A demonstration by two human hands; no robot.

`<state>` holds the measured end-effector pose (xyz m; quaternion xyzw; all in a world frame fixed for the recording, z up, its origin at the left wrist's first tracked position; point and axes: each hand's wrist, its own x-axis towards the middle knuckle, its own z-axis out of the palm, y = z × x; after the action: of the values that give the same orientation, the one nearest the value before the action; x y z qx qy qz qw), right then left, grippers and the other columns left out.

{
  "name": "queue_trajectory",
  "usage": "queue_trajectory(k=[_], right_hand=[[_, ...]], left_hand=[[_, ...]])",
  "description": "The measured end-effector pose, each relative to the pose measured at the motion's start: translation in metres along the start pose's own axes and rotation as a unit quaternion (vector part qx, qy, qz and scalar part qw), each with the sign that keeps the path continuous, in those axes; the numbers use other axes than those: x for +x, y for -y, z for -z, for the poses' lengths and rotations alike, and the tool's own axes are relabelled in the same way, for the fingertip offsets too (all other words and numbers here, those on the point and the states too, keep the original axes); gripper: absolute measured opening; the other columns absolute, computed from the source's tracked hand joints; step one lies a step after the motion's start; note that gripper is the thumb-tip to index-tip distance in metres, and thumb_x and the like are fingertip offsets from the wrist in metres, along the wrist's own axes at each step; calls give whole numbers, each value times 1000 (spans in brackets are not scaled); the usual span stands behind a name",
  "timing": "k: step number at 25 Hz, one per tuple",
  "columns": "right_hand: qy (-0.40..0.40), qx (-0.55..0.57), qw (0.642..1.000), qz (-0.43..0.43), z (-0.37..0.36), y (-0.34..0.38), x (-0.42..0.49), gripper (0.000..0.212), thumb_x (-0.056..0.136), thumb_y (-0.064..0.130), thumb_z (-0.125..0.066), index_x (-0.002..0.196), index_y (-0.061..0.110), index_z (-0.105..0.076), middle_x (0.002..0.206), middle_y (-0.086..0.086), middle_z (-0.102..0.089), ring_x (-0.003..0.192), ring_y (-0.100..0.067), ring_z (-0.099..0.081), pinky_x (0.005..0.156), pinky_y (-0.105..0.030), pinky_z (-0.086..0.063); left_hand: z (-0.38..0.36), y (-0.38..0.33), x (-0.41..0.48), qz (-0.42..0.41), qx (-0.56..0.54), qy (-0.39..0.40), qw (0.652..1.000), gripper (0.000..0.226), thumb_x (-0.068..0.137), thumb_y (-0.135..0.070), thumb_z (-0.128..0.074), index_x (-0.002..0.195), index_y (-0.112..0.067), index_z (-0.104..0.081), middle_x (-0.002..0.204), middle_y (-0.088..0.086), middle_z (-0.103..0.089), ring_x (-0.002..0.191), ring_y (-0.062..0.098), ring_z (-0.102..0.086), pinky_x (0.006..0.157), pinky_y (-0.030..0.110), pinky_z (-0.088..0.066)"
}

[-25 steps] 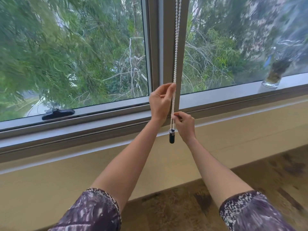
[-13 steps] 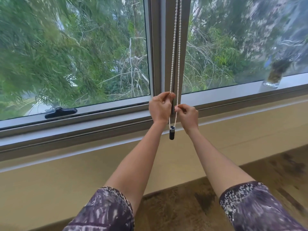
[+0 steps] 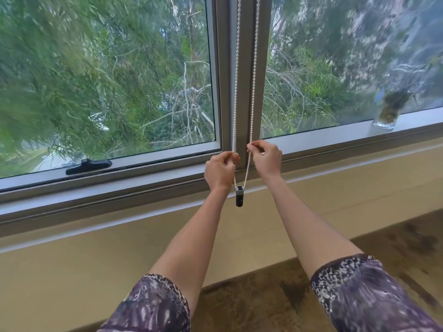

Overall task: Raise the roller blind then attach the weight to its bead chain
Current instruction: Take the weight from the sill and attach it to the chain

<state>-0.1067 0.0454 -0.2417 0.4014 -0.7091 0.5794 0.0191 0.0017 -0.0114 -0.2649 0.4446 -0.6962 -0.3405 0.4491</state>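
A white bead chain (image 3: 236,68) hangs as two strands in front of the grey window mullion (image 3: 225,68). A small black cylindrical weight (image 3: 239,196) dangles at the bottom of the chain's loop, just below the sill. My left hand (image 3: 220,170) pinches the left strand between thumb and fingers. The right strand is pinched by my right hand (image 3: 265,156), a little higher. The two strands are spread apart into a V above the weight. The roller blind itself is out of view above.
A black window latch (image 3: 88,165) sits on the left pane's lower frame. A glass vase with a plant (image 3: 387,116) stands on the sill at the right. Below the window are a beige wall (image 3: 72,271) and brown carpet (image 3: 263,295).
My right hand rose from below my left hand to level with it, then both moved apart, spreading the two strands. The weight still hangs at the loop's bottom.
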Motion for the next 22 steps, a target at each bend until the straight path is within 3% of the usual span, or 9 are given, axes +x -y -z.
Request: queue_trajectory(k=[2,5,10,14,18,22], right_hand=[[2,-1,1000,6,-3,0,-1,11,85,15,-66,88,7,-74,81,-8,-74,69,-13,-60,58,-4,-37],[5,-11,1000,11,-6,-1,-4,11,84,15,-67,87,6,-73,79,-10,-74,68,-15,-59,58,-10,-36],[17,-6,1000,12,-12,-8,-18,8,85,14,-66,84,9,-72,71,-4,-68,63,-14,-56,54,1,-36],[34,-8,999,2,-12,-11,-22,7,85,14,-65,82,12,-71,67,2,-64,62,-15,-57,54,-5,-36],[62,-39,997,-24,-9,-21,-31,8,86,12,-63,80,9,-69,69,0,-63,65,-17,-56,61,-22,-38],[104,-54,990,-77,-12,-42,-53,11,87,10,-60,80,9,-69,71,-1,-64,67,-17,-56,62,-23,-38]], left_hand=[[3,1,1,-2,2,-2,1000,17,90,-27,-63,87,-26,-79,77,-5,-77,73,14,-71,68,37,-58],[5,-1,2,-9,-2,-3,1000,18,91,-24,-61,86,-26,-79,78,-6,-77,75,14,-71,69,37,-58],[9,-9,8,-19,-22,-6,1000,18,93,-26,-61,90,-25,-78,83,-6,-78,78,14,-72,69,39,-59],[10,-15,13,-22,-33,1,999,16,92,-28,-62,92,-25,-78,86,-4,-78,82,16,-72,72,40,-59],[11,-11,12,-25,-55,15,998,11,91,-29,-65,91,-25,-75,86,-7,-78,81,15,-73,74,41,-60],[11,-21,20,-57,-65,17,996,11,91,-26,-65,93,-21,-74,83,-8,-77,65,11,-66,62,32,-57]])
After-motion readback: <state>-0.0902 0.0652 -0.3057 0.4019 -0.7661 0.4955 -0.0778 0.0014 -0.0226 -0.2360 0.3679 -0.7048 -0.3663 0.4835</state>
